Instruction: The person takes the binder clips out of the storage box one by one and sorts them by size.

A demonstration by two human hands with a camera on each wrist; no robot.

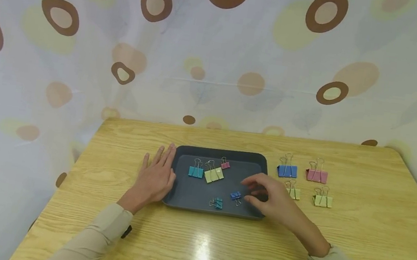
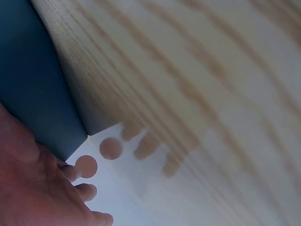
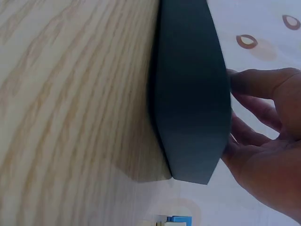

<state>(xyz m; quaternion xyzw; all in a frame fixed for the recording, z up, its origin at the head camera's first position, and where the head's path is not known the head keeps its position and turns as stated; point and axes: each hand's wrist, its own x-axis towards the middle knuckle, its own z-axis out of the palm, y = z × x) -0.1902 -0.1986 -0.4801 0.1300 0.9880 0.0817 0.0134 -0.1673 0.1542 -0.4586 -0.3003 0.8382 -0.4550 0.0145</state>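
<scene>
My left hand [image 1: 153, 178] lies along the left side of the dark grey tray [image 1: 197, 207], fingers straight, its thumb side at the rim. In the left wrist view, the palm shows beside the tray's outer wall [image 2: 33, 61]. Over the tray's right side, my right hand [image 1: 271, 196] has bent fingers spread from the thumb, with nothing seen between them. Nearest to it is a small blue binder clip [image 1: 236, 195]. Also in the tray are a small teal binder clip [image 1: 219, 203], a larger teal one [image 1: 196, 172], a pale yellow one [image 1: 214, 175] and a small pink one [image 1: 225, 165].
Right of the tray on the wooden table [image 1: 369, 241] stand a blue binder clip [image 1: 287, 171], a pink one [image 1: 316, 176] and two pale yellow ones, one [image 1: 322, 201] farther right and one [image 1: 294, 194] partly behind my right hand. A patterned cloth [image 1: 218, 60] hangs behind.
</scene>
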